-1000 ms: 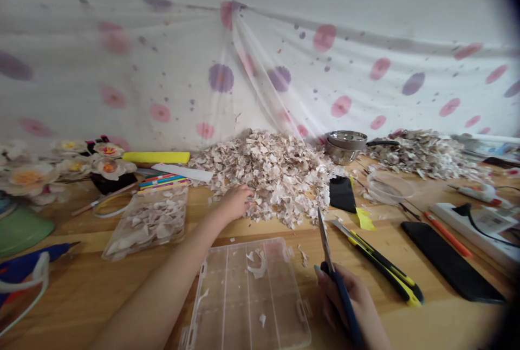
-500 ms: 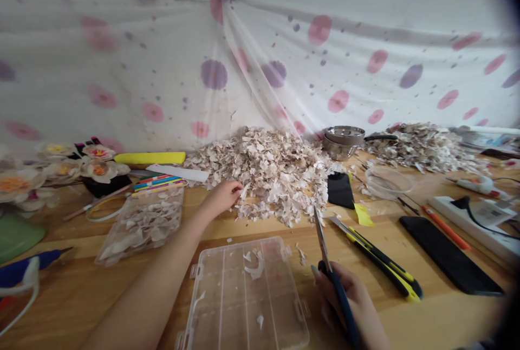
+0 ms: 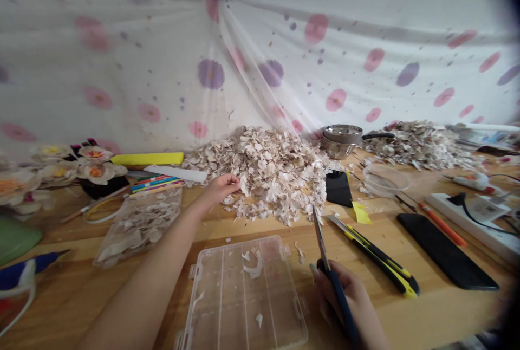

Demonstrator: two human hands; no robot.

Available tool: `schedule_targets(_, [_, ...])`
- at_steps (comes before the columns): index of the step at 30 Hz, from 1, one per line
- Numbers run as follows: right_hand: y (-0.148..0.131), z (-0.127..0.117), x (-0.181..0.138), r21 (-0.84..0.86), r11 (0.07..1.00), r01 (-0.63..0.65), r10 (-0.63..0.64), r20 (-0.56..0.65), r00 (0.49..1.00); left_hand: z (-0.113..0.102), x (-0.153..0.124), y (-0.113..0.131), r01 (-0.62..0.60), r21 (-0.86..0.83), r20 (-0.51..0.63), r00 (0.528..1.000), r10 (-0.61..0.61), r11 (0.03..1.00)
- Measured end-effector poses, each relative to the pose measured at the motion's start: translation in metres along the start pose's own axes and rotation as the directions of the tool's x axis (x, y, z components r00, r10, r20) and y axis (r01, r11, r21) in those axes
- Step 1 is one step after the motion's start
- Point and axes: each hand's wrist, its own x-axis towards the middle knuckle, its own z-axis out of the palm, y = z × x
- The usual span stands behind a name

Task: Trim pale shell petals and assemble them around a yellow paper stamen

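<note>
My left hand (image 3: 221, 188) reaches to the left side of a big heap of pale, dry petal-like flakes (image 3: 272, 171), its fingertips pinched together at the edge. Whatever is between those fingertips is too small to make out. In my right hand (image 3: 350, 290) is a pair of scissors (image 3: 339, 300) with dark blue handles, blades closed and pointing away from me toward the heap. Between my forearms lies a clear plastic compartment box (image 3: 232, 296) with a few white scraps on it. A clear tray (image 3: 140, 225) holding flakes sits left of my left forearm.
To the right lie a yellow-black utility knife (image 3: 377, 258), a black phone (image 3: 447, 252), an orange pen (image 3: 442, 224) and a power strip (image 3: 483, 220). Metal bowls (image 3: 340, 141) and another flake heap (image 3: 422, 144) stand behind. Artificial flowers (image 3: 95, 166) and a blue-handled tool (image 3: 28, 270) are left.
My left hand has shifted slightly away from me along the heap's edge, fingers still pinched. The right hand keeps the scissors in the same place. The whole view has drifted slightly.
</note>
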Motion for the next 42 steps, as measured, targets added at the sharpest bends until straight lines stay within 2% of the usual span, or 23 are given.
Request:
schedule_targets(5, [0.001, 0.000, 0.000, 0.002, 1.000, -0.014, 0.014, 0.001, 1.000, 0.003, -0.003, 0.005, 0.012, -0.120, -0.063, 0.998, -0.020, 0.993])
schedule_targets(10, [-0.001, 0.001, -0.001, 0.020, 1.000, -0.020, 0.020, 0.002, 1.000, 0.002, 0.000, 0.002, 0.013, -0.117, -0.124, 0.992, -0.027, 0.993])
schedule_targets(15, [-0.001, 0.000, -0.001, 0.005, 1.000, -0.021, 0.021, -0.008, 1.000, -0.003, 0.004, -0.008, 0.025, -0.006, -0.200, 0.979, -0.026, 1.000])
schedule_targets(19, [-0.003, 0.001, -0.002, 0.002, 1.000, -0.022, 0.022, -0.009, 1.000, -0.005, 0.005, -0.010, 0.011, 0.183, -0.261, 0.965, 0.038, 0.983])
schedule_targets(22, [-0.004, 0.001, -0.002, 0.000, 1.000, -0.012, 0.012, -0.016, 1.000, 0.003, 0.000, 0.002, -0.062, 0.322, -0.173, 0.977, 0.123, 0.945])
schedule_targets(25, [-0.002, 0.001, 0.000, 0.003, 1.000, -0.016, 0.016, -0.005, 1.000, 0.024, -0.008, 0.018, -0.187, 0.380, 0.044, 0.982, 0.184, 0.906])
schedule_targets(28, [0.002, 0.000, 0.002, 0.003, 1.000, -0.022, 0.022, 0.016, 1.000, 0.047, -0.013, 0.024, -0.248, 0.399, 0.205, 0.962, 0.178, 0.883])
schedule_targets(30, [0.005, -0.001, 0.004, -0.004, 1.000, -0.009, 0.010, 0.022, 1.000, 0.059, -0.013, 0.021, -0.264, 0.409, 0.255, 0.952, 0.168, 0.874])
schedule_targets(33, [0.006, -0.001, 0.006, -0.021, 1.000, 0.003, -0.002, 0.014, 1.000, 0.069, -0.011, 0.013, -0.278, 0.412, 0.273, 0.946, 0.173, 0.868])
schedule_targets(37, [0.007, 0.000, 0.007, -0.036, 0.999, -0.004, 0.005, 0.016, 1.000, 0.068, -0.009, 0.014, -0.272, 0.376, 0.251, 0.950, 0.185, 0.886])
schedule_targets(42, [0.009, 0.002, 0.009, -0.026, 1.000, -0.008, 0.008, 0.002, 1.000, 0.052, -0.008, 0.029, -0.228, 0.269, 0.117, 0.972, 0.203, 0.936])
